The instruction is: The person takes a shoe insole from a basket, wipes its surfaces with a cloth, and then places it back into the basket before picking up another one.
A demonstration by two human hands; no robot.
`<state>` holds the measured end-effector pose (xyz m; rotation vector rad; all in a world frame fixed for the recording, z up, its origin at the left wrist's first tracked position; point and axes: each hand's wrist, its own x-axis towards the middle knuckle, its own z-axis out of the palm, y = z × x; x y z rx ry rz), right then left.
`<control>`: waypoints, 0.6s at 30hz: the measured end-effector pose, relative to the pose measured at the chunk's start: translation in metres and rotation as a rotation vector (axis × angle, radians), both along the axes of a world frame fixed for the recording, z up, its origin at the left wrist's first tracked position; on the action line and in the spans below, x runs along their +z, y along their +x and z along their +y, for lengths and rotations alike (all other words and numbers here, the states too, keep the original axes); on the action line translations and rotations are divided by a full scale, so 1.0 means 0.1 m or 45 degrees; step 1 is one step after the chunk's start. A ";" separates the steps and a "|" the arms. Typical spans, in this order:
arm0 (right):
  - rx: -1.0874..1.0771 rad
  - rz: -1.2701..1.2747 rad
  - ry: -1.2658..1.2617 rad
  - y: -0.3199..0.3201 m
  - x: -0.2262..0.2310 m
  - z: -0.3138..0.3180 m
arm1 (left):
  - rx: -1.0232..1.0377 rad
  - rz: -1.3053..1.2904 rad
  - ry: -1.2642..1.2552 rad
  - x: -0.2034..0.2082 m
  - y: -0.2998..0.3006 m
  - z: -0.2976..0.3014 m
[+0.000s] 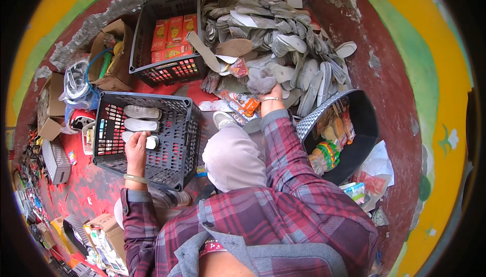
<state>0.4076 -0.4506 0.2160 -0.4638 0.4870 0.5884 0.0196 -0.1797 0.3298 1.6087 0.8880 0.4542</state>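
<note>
My left hand (135, 150) reaches over a black plastic crate (174, 173), its closed fingers gripping a pale insole (126, 137). Two more insoles lie side by side beyond it in the crate, a white insole (142, 125) and a greyish insole (143, 112). Ahead of me, my right hand (271, 97) is closed around a soft, fuzzy grey piece (261, 82) at the near edge of a big heap of grey insoles (283, 29). The fingers are partly hidden by that piece, whose exact kind I cannot make out.
A second black crate (136, 49) behind holds red boxes (174, 30). Right of my arm stands a dark open bag (364, 117) with packets inside. Cardboard boxes (111, 57) and bundled clear plastic (78, 79) lie at left. Orange packets (248, 106) lie before the heap.
</note>
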 end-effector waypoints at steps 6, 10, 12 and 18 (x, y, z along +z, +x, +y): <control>0.608 -0.311 0.216 -0.84 0.35 0.14 | -0.156 0.145 0.216 0.04 0.01 -0.02; 0.592 -0.817 -0.125 -1.37 1.44 0.36 | -0.132 0.141 0.233 0.12 -0.08 -0.06; 0.752 -1.092 -0.103 -1.47 1.81 0.46 | -0.126 -0.082 -0.086 0.36 -0.07 -0.10; 1.391 -1.290 0.085 -2.08 2.56 0.84 | -0.254 -0.782 -0.542 1.27 -0.16 -0.30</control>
